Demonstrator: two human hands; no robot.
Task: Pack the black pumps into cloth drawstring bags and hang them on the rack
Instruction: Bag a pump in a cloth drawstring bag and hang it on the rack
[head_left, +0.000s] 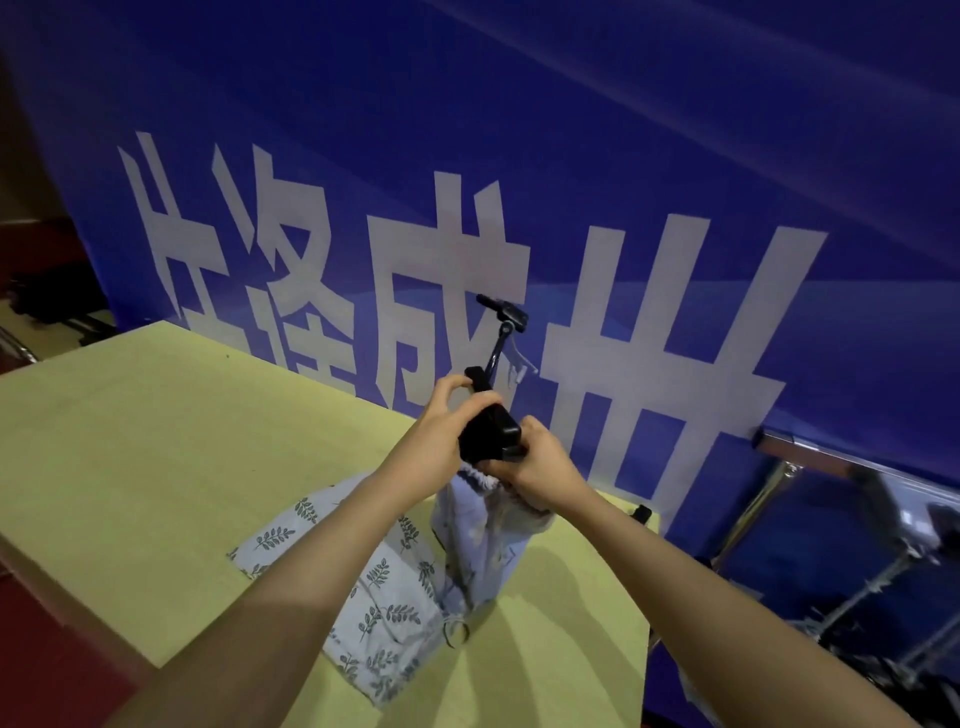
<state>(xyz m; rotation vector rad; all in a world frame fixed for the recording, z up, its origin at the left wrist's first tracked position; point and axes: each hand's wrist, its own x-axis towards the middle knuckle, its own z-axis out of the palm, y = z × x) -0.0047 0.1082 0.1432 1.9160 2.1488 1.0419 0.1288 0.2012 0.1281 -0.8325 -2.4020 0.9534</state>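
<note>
A black pump (488, 423) is held heel-up just above the gathered mouth of a pale cloth drawstring bag (480, 540) that stands on the yellow table (130, 441). My left hand (441, 415) grips the pump from the left. My right hand (535, 462) holds the bag's rim and touches the shoe's lower end. A second leaf-print bag (363, 613) lies flat on the table under my left forearm. Behind the hands a thin black stand with a clamp head (506, 317) rises from the table's far edge.
A blue banner with large white characters (467, 234) hangs close behind the table. Metal frames and gear (831, 545) crowd the floor on the right. A small black object (643, 514) sits at the table's right edge. Dark equipment (47, 301) lies at the far left.
</note>
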